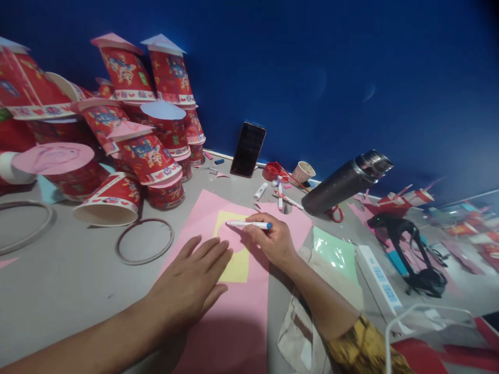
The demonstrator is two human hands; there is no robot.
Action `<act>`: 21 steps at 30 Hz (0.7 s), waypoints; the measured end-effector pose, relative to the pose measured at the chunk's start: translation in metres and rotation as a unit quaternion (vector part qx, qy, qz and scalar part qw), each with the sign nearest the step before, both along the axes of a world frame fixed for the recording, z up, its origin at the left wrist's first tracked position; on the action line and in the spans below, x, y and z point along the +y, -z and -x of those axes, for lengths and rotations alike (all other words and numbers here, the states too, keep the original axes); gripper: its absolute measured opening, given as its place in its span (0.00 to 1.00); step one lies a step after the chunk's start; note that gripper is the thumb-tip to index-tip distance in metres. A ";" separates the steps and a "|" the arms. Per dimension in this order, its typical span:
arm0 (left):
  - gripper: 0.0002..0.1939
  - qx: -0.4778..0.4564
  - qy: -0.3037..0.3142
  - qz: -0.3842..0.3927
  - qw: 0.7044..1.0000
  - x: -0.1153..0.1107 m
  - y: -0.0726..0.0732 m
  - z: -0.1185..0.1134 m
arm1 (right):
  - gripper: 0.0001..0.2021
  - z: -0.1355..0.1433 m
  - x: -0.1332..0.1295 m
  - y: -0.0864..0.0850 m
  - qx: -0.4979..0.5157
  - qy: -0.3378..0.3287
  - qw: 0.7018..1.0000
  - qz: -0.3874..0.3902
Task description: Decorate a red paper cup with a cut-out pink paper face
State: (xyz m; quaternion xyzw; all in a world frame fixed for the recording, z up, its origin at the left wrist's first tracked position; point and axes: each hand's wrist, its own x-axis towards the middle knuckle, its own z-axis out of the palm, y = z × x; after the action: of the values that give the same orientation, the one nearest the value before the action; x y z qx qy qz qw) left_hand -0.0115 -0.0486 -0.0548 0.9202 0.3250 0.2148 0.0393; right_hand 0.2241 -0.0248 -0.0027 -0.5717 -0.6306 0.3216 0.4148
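In my right hand (273, 239) is a white marker pen (249, 225) with a blue end, pinched between thumb and fingers. Its tip points left, at the upper part of a yellow sheet (236, 267); whether it touches the paper I cannot tell. My left hand (195, 275) lies flat with fingers stretched, over the left side of the yellow sheet. Beneath both is a large pink sheet (226, 322). A pink piece (234, 241) seems to lie on the yellow sheet, partly hidden by my hands.
Stacked red paper cups (150, 156) with paper tops fill the left. A ring (145, 241) lies before them. A phone (248, 149) leans on the blue wall. A dark flask (343, 182), a glue stick (260, 191), a power strip (378, 280) and a black strap (409, 254) are on the right.
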 end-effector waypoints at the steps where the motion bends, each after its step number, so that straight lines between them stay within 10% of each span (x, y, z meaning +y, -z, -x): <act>1: 0.26 0.001 0.001 0.000 1.000 0.000 0.000 0.000 | 0.12 -0.002 0.000 0.001 0.000 0.013 1.000 -0.001; 21: 0.27 0.014 -0.007 0.004 1.000 0.000 0.008 0.001 | 0.13 -0.005 -0.007 -0.001 -0.031 0.043 0.998 -0.018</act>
State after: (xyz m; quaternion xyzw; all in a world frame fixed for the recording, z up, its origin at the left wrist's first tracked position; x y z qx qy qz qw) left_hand -0.0123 -0.0486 -0.0630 0.9207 0.3326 0.2010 0.0368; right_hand 0.2289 -0.0314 -0.0019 -0.6002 -0.6240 0.2744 0.4185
